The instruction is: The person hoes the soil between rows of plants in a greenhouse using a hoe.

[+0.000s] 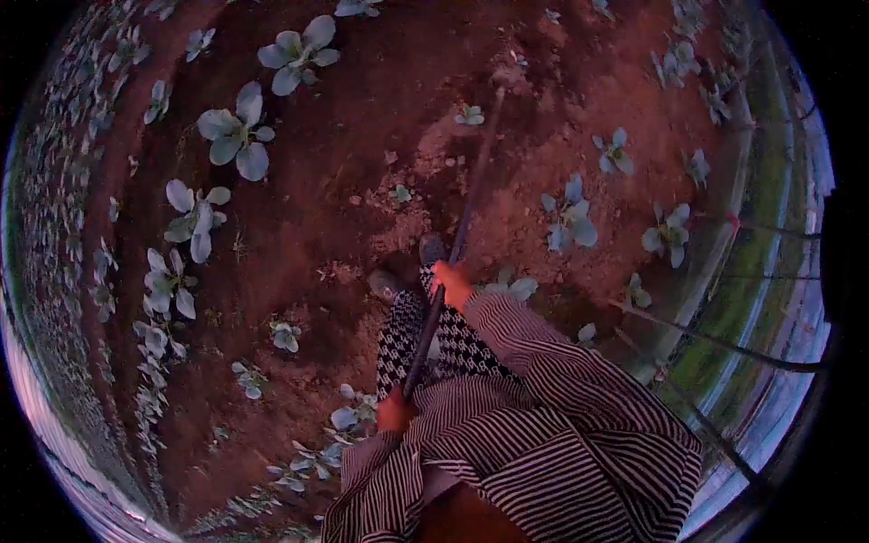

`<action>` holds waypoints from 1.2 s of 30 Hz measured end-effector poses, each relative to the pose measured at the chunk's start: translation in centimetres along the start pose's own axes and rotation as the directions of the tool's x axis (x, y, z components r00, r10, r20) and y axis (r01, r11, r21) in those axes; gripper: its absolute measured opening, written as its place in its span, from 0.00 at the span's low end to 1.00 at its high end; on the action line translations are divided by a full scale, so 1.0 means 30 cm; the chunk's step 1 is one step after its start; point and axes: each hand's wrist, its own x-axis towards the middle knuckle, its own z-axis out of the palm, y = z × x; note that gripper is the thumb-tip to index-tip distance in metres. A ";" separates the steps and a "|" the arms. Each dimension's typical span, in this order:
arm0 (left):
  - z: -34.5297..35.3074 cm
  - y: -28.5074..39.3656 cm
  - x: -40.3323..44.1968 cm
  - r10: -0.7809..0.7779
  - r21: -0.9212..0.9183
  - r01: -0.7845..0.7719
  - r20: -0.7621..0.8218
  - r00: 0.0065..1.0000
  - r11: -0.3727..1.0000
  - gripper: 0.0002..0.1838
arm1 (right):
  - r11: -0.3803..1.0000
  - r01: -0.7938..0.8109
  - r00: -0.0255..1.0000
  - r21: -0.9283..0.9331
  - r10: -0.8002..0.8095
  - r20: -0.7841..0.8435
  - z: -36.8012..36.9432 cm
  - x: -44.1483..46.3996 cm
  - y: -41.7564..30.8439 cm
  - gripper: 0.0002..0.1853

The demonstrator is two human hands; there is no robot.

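Observation:
A long-handled tool [470, 204] with a dark pole slants from my body up to the soil ahead. Its far end meets pale, crumbled earth, and I cannot make out the head there. My right hand [451, 284] is closed around the middle of the pole. Lower down, close to my left hip, my left hand [396, 411] grips the near end. Just past the right hand are my shoes [387, 284] on the ground. A small seedling [470, 115] grows beside the pole's far part, and a leafy plant [514, 286] stands right of my right wrist.
Rows of leafy, cabbage-like plants [237, 132] run along the left, with more plants [572, 215] to the right. Reddish-brown soil [348, 181] lies between them. At the far right, dark bars [724, 339] stand before a translucent sheet and a green strip [769, 181].

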 end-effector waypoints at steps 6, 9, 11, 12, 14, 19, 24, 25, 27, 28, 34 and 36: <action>0.010 -0.097 0.051 0.064 0.169 -0.039 -0.141 0.988 0.985 0.19 | 0.973 -0.046 0.973 0.227 -0.007 0.231 0.040 -0.045 -0.080 0.12; 0.035 -0.126 0.095 0.097 0.118 -0.077 -0.169 0.981 0.990 0.17 | 0.976 0.031 0.961 0.216 -0.089 0.263 0.073 -0.118 -0.134 0.10; 0.063 -0.188 0.110 0.187 0.032 -0.185 -0.209 0.960 0.982 0.19 | 0.972 0.182 0.956 0.148 -0.210 0.203 0.109 -0.176 -0.151 0.11; 0.077 -0.240 0.128 0.235 -0.002 -0.242 -0.230 0.944 0.970 0.20 | 0.964 0.220 0.950 0.147 -0.246 0.194 0.129 -0.196 -0.123 0.11; 0.074 -0.320 0.130 0.257 0.024 -0.257 -0.202 0.945 0.966 0.24 | 0.946 0.291 0.935 0.142 -0.313 0.169 0.171 -0.226 -0.059 0.11; 0.046 -0.580 0.034 -0.007 -0.182 -0.001 -0.044 0.999 0.983 0.18 | 0.911 0.271 0.958 -0.310 -0.223 0.182 0.214 -0.183 0.316 0.08; 0.066 -0.930 -0.102 0.104 -0.113 -0.110 -0.064 0.993 0.987 0.15 | 0.987 0.032 0.999 -0.159 -0.028 0.033 0.227 -0.136 0.804 0.07; -0.009 -0.923 -0.173 0.080 -0.100 -0.086 -0.063 0.995 0.991 0.14 | 0.997 0.033 0.996 -0.069 -0.027 0.087 0.191 -0.154 0.872 0.07; 0.000 -0.995 -0.223 -0.030 -0.004 0.030 -0.031 0.999 1.000 0.11 | 0.995 0.050 0.975 0.087 -0.068 0.213 0.138 -0.224 0.983 0.07; 0.023 -1.046 -0.219 -0.002 -0.053 0.000 -0.036 0.999 0.999 0.12 | 0.985 0.070 0.951 0.158 -0.114 0.288 0.149 -0.243 1.008 0.07; 0.019 -1.055 -0.133 0.060 -0.029 -0.059 0.033 0.998 0.998 0.19 | 0.975 0.200 0.947 0.101 -0.218 0.237 0.264 -0.313 0.830 0.08; -0.003 -0.972 -0.096 0.218 -0.096 -0.222 -0.049 0.975 0.970 0.16 | 0.983 0.174 0.964 0.051 -0.181 0.193 0.285 -0.285 0.722 0.08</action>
